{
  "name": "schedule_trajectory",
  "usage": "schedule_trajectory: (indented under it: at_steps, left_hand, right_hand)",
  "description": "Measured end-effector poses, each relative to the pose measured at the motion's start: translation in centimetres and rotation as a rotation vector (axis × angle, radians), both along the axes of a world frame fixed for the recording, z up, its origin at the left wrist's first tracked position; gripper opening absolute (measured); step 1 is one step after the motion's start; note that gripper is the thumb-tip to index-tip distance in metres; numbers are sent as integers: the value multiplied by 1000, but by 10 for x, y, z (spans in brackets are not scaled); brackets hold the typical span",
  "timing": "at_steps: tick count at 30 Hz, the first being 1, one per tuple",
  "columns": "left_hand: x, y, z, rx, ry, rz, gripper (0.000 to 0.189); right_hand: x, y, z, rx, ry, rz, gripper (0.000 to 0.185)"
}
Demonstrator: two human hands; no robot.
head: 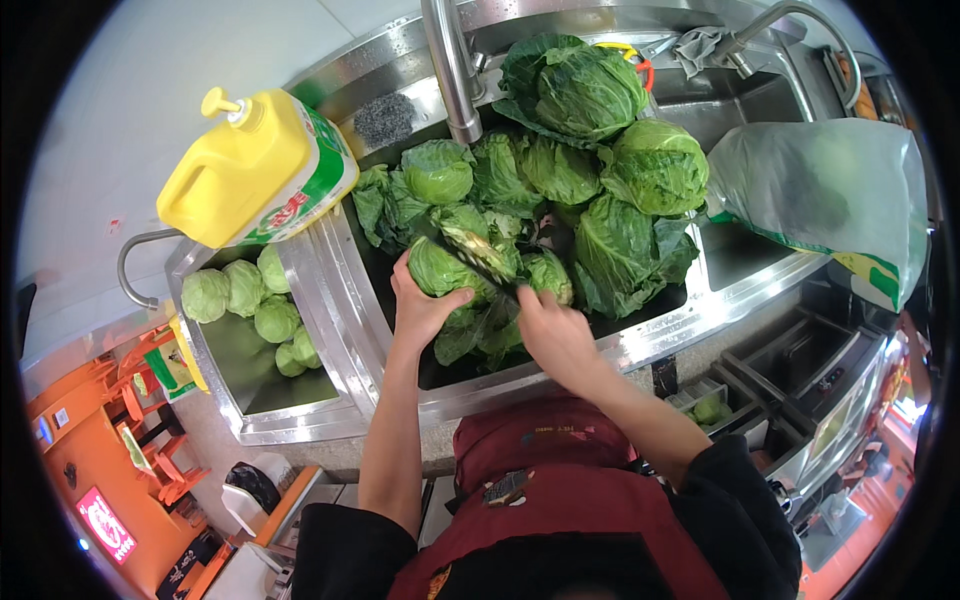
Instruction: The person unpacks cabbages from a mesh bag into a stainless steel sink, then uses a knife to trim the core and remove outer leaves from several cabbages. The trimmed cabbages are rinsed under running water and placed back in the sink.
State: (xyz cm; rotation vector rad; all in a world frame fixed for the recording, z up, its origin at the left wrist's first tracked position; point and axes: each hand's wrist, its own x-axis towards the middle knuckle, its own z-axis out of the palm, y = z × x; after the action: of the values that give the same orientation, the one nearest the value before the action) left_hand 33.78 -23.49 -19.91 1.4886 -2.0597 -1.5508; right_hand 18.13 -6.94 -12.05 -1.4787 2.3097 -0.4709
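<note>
My left hand (pixel 420 304) is curled around a light green head of cabbage (pixel 436 268), gripping it over the middle sink basin. In my right hand (pixel 556 337) is the handle of a dark-bladed knife (pixel 480 264). Its blade slants up to the left, right beside the held cabbage, and blur hides whether it touches. Just behind the blade shows a pale cut surface, perhaps a cabbage stem end (pixel 472 244). Loose dark leaves (pixel 469 334) lie under my hands. Around them sit several leafy cabbages, among them a large one (pixel 592 94) and a rounder one (pixel 656 165).
Several smaller, pale cabbages (pixel 244 286) rest in the left basin (pixel 292 397). A yellow detergent jug (pixel 247 165) stands on the sink's back left. The tap (pixel 454 82) reaches over the middle basin. At right, a translucent bag (pixel 825 180) partly covers another basin (pixel 720 101).
</note>
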Motion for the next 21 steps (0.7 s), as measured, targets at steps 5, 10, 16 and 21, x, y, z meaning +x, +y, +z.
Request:
schedule_trajectory:
  at_steps: [5,10,16,21]
  left_hand:
    - [14,4,-15,-82,101,34,110]
    - [35,21,-22,127,429,230,110]
    - [33,44,-13,-223,159,226,114]
    - [18,2,34,-152,160,228,110]
  right_hand:
    - [-18,-7,-45,178,-106,-52,17]
    - [-21,65,-44,195,-240,-326,21]
    - [-26,43,3,212,-223,-51,21]
    - [-40,31,27,117,-306,21,22]
